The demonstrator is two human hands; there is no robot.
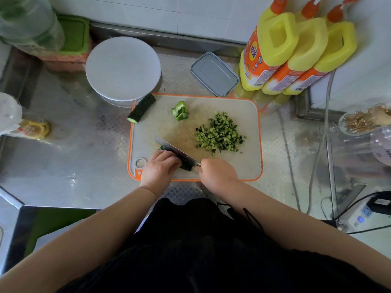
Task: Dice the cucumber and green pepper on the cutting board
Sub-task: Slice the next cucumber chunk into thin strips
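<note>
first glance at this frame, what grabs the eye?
Centre: the orange-rimmed cutting board, where the right hand holds a knife over a cucumber piece steadied by the left hand. Right of the blade lies a pile of diced cucumber; a green pepper chunk and an uncut cucumber half wait at the board's far side. Three yellow bottles stand out at the back right.

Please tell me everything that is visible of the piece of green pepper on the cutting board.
The green pepper piece is bright, glossy green, a curled chunk with its hollow inside partly showing. It is uncut so far and sits alone on the far part of the cutting board, between the cucumber end and the diced pile. Neither hand touches it.
</note>
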